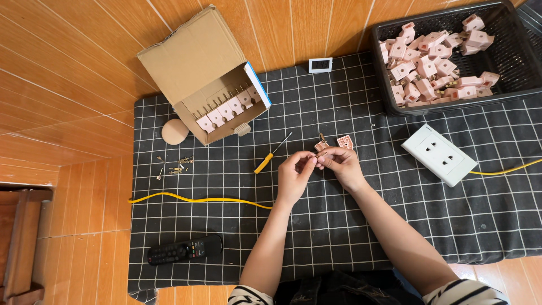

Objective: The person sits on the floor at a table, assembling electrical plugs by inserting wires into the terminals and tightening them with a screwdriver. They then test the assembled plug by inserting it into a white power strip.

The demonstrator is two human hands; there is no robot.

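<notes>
My left hand (295, 172) and my right hand (341, 164) meet over the black checked mat (350, 220), fingertips pinched together on a small pink plug piece (322, 146) with metal prongs. A second pink plug half (345, 142) lies on the mat just beyond my right hand. A yellow-handled screwdriver (271, 154) rests to the left of my left hand, untouched.
An open cardboard box (197, 56) with pink plugs in rows stands at the back left; a black basket (508, 56) full of pink plugs at back right. A white socket block (440, 154) with yellow cable, small screws (176, 165), a round wooden piece (175, 131) and a remote (185, 249) lie around.
</notes>
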